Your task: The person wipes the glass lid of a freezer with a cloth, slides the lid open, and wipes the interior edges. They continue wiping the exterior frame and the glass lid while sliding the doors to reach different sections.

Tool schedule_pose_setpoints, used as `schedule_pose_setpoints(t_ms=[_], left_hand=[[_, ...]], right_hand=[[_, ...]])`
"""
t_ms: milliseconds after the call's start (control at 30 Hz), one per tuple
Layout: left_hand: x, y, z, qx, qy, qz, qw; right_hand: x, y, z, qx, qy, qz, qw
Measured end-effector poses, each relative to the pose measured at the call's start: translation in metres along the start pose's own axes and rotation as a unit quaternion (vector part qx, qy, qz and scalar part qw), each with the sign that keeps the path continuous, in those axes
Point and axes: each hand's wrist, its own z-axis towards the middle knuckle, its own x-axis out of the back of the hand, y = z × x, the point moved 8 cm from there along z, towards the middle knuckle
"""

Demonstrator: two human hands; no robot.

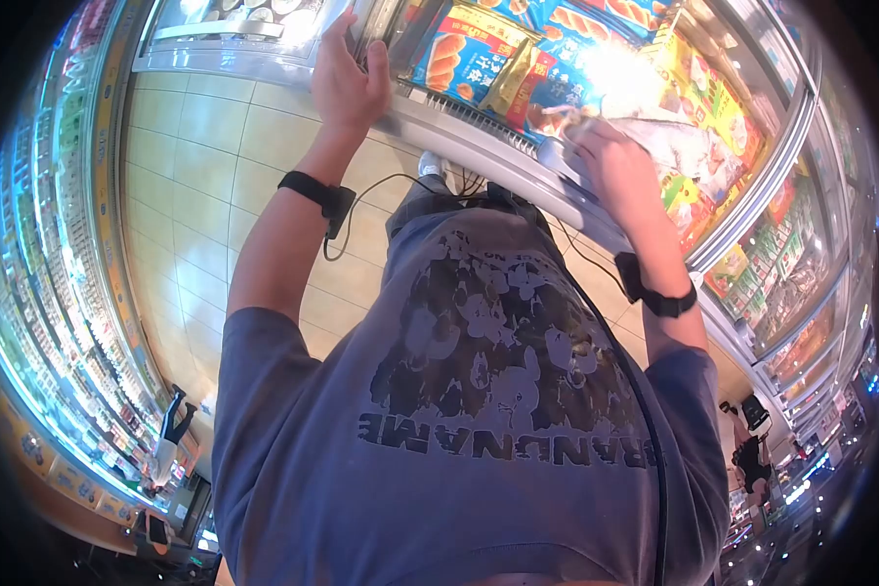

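Note:
My left hand is at the freezer's near edge, thumb apart from the fingers, against the frame beside a sliding lid. My right hand reaches over the open chest freezer, its fingers curled at a whitish package; what exactly they grip is blurred. Blue and red food bags lie in the freezer to the left of my right hand. Yellow packages lie to its right. The freezer's near rim runs between my two hands. Black bands with cables circle both wrists.
More freezer compartments continue on the right. A long lit shelf of goods curves along the left, past a tiled floor. One person stands at the lower left, another at the lower right. Cables hang near my waist.

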Motion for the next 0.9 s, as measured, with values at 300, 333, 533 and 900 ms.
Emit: schedule_pose_setpoints(t_ms=[300, 333, 533, 900], left_hand=[[-0.002, -0.010, -0.001, 0.065, -0.018, 0.012, 0.998], [-0.002, -0.009, -0.001, 0.063, -0.022, 0.027, 0.997], [-0.004, 0.000, -0.002, 0.037, -0.016, 0.046, 0.998], [-0.002, -0.002, -0.002, 0.093, -0.042, 0.082, 0.991]], right_hand=[[0.008, 0.023, -0.024, -0.084, -0.065, -0.075, 0.991], [0.006, 0.027, -0.026, -0.089, -0.081, -0.069, 0.990], [-0.010, 0.004, 0.007, 0.034, 0.011, -0.016, 0.999], [-0.010, 0.013, -0.006, -0.046, -0.002, -0.030, 0.998]])
